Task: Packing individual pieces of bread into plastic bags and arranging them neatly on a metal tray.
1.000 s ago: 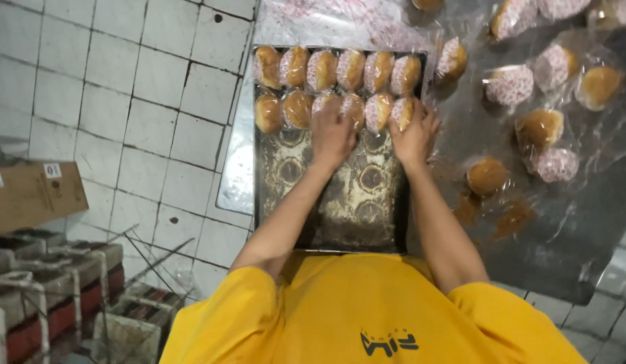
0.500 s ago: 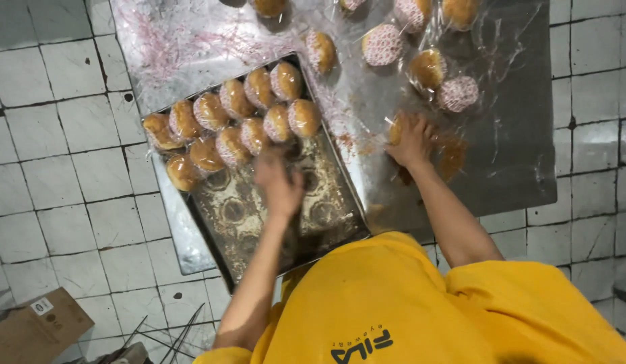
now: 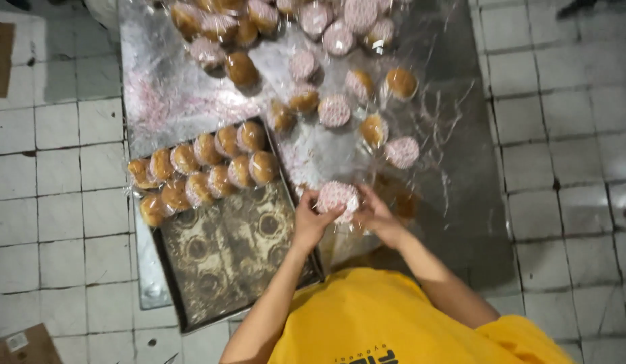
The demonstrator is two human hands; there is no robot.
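My left hand point(image 3: 309, 219) and my right hand point(image 3: 378, 217) together hold one round pastry in a clear wrapper with a pink and white printed face point(image 3: 337, 197), just right of a dark baking tray point(image 3: 229, 259). Two rows of wrapped golden pastries point(image 3: 205, 172) stand on edge at the tray's far end. The near part of the tray shows bare, greasy, ring-marked metal. Loose wrapped pastries point(image 3: 334, 111) lie scattered on the metal table point(image 3: 461, 175) beyond my hands.
A heap of wrapped pastries point(image 3: 259, 17) lies at the table's far end. White floor tiles point(image 3: 50, 202) surround the table. A cardboard box corner point(image 3: 20, 344) shows at the lower left, another brown board point(image 3: 0, 57) at the upper left.
My left hand left the tray and my right hand came in from the table; both now meet on a single wrapped pastry right of the tray. The view has swung.
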